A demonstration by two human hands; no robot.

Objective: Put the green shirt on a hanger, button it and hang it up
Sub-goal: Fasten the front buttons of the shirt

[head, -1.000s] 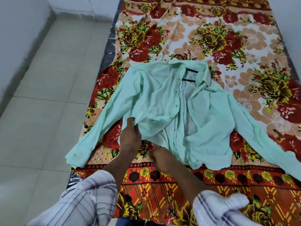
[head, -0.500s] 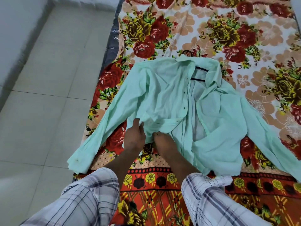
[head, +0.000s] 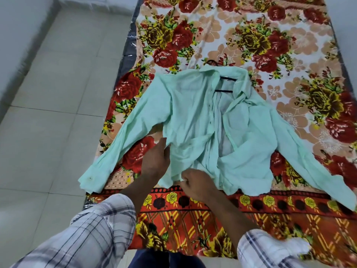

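Head view: the shirt (head: 189, 113) is spread open-fronted on the sheet (head: 212, 31), with the hanger (head: 226, 79) seen inside its collar at 12 o'clock. The hem at 6 o'clock is pinched by the right hand (head: 197, 183). The front panel is apparently gripped by the left hand (head: 154, 161), whose fingers are hidden under cloth.

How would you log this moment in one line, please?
phase: pre-buttoning | green shirt: unbuttoned, flat on floral bedsheet, hanger in collar | left hand: at front panel | right hand: pinching hem
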